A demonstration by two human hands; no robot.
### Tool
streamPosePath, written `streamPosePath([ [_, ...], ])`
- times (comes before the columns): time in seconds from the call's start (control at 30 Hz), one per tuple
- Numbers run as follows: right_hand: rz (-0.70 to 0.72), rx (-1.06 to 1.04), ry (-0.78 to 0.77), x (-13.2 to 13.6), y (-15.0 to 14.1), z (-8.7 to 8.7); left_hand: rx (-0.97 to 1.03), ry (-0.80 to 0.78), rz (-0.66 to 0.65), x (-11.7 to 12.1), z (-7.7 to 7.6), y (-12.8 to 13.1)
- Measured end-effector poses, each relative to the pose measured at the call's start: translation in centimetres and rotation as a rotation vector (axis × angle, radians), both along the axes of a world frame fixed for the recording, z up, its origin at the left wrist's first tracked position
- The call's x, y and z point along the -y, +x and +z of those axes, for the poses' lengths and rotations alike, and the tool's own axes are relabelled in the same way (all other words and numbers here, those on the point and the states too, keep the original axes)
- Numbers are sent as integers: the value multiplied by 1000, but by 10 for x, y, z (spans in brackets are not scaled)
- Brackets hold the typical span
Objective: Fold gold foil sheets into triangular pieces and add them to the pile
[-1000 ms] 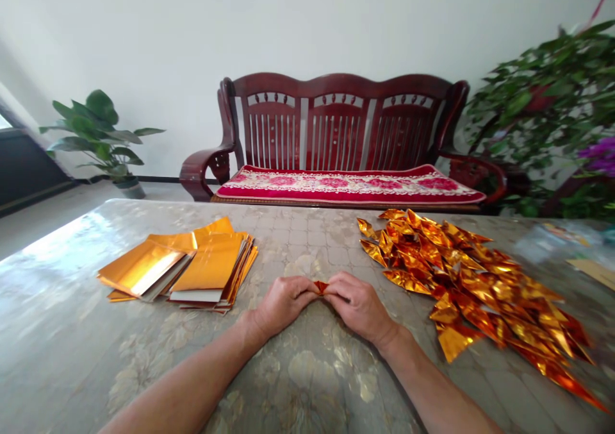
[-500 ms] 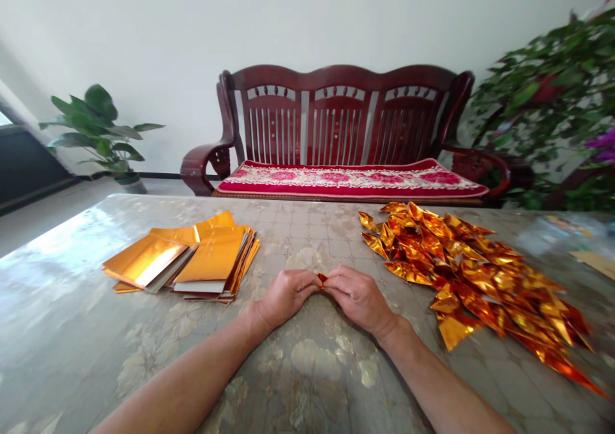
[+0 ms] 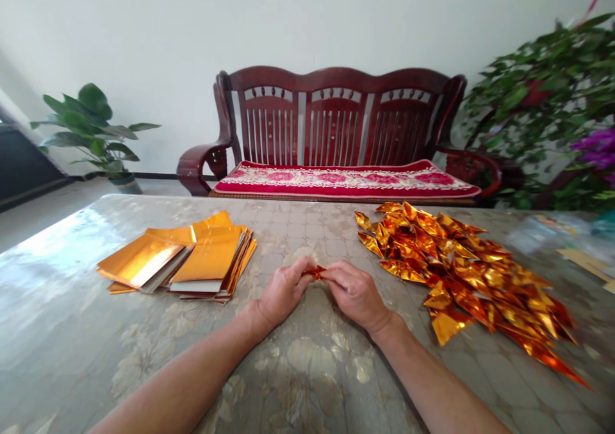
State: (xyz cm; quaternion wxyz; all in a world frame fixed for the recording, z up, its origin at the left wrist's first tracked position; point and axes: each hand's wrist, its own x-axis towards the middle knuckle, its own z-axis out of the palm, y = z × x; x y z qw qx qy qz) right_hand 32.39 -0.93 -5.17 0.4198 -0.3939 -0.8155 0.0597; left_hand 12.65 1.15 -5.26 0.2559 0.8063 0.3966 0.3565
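Between my two hands is a small piece of folded gold foil paper, mostly covered by fingers. My left hand pinches its left end, and my right hand pinches its right end. Both hands are closed, just above the table. Left of them lies a stack of flat gold foil sheets, fanned unevenly, with pale undersides showing at the edges. On the right a spread-out pile of folded, pointed gold foil pieces covers part of the table.
The table has a floral, glossy cover. Clear plastic packaging and a tan card lie at its right. Beyond its far edge stands a dark red wooden bench with a red patterned cushion. Potted plants flank it.
My left fingers have risen slightly and shifted on the foil paper, and a bit more of the foil shows between the hands. The whole view has turned slightly right.
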Motion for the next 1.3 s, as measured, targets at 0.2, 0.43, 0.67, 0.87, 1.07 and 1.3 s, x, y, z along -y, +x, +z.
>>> streamPosePath([
  [0.2, 2, -10, -9, -1, 3, -2, 43, -50, 73, -3, -3, 2],
  [0.43, -104, -4, -75, -2, 1, -4, -196, -43, 123, -6, 5, -2],
  [0.67, -160, 87, -123, -4, 5, -4, -295, 1, 106, -4, 7, -4],
  [0.87, -175, 154, -108, -4, 7, -2, -263, 6, 64, -3, 5, -2],
  [1.07, -137, 139, -119, -4, 6, -5, -271, 22, 19, -4, 4, -2],
  [1.3, -100, 152, -83, -2, 3, -3, -389, 85, 6, -1, 8, -1],
])
